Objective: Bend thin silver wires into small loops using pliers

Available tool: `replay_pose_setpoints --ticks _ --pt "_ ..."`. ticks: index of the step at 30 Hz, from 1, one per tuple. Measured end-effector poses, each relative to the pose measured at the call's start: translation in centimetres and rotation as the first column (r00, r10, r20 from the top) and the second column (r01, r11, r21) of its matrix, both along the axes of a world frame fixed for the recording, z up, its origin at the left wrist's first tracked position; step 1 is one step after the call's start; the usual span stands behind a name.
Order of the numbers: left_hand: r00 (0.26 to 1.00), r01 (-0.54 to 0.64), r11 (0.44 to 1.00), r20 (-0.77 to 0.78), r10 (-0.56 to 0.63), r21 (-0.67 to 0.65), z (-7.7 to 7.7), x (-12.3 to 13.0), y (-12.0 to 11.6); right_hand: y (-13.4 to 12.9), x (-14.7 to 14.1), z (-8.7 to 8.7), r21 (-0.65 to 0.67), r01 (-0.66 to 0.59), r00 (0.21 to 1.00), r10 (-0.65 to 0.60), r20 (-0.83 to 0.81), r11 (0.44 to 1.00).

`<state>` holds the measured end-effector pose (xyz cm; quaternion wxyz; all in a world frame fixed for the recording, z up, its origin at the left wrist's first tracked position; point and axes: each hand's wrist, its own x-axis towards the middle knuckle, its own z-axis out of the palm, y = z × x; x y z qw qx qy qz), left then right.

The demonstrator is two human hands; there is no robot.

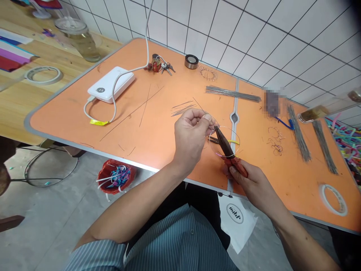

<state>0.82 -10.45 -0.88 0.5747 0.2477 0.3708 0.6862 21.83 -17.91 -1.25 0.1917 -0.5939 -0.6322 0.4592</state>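
Observation:
My left hand (193,131) is closed in a pinch on a thin wire, over the middle of the orange table. My right hand (249,178) grips red-handled pliers (225,145), whose dark jaws point up and left and meet the wire beside my left fingertips. A thin wire ring (239,135) hangs around the jaws, with small pink beads at its lower left. Under it lies a second tool with a yellow handle (234,142), partly hidden. Short cut wires (182,108) lie just behind my left hand.
A white power bank (111,84) with a cable, keys (166,67) and a black tape roll (191,61) are at the back left. Wire bundles (232,93) and a white tape roll (334,199) lie right. A red bin (115,177) stands below the front edge.

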Motion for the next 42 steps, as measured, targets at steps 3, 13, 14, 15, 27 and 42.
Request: replay_pose_setpoints --ticks 3,13,14,15,27,42 --pt "1.0 0.004 1.0 -0.007 -0.004 0.009 -0.06 -0.09 -0.04 0.08 -0.12 0.11 0.003 -0.022 1.0 0.022 0.014 1.0" --pt "1.0 0.017 0.999 -0.022 -0.016 0.036 -0.03 -0.22 -0.03 0.03 -0.2 0.21 0.02 -0.019 1.0 0.019 0.017 1.0" --pt "1.0 0.018 0.999 -0.022 -0.017 0.041 -0.06 -0.23 -0.02 0.03 -0.2 0.24 0.022 -0.018 1.0 0.018 0.018 1.0" --pt "1.0 0.017 0.999 -0.025 -0.016 0.047 -0.08 -0.24 -0.02 0.03 -0.21 0.27 0.023 -0.017 1.0 0.017 0.021 1.0" --pt "0.999 0.008 0.995 -0.047 -0.004 0.094 -0.21 -0.27 -0.04 0.12 -0.63 0.87 0.045 -0.029 0.999 0.028 0.026 0.999" --pt "0.998 0.017 0.997 -0.06 -0.013 0.073 -0.24 -0.41 -0.1 -0.06 -0.12 0.25 0.007 -0.018 0.999 0.017 0.04 1.0"
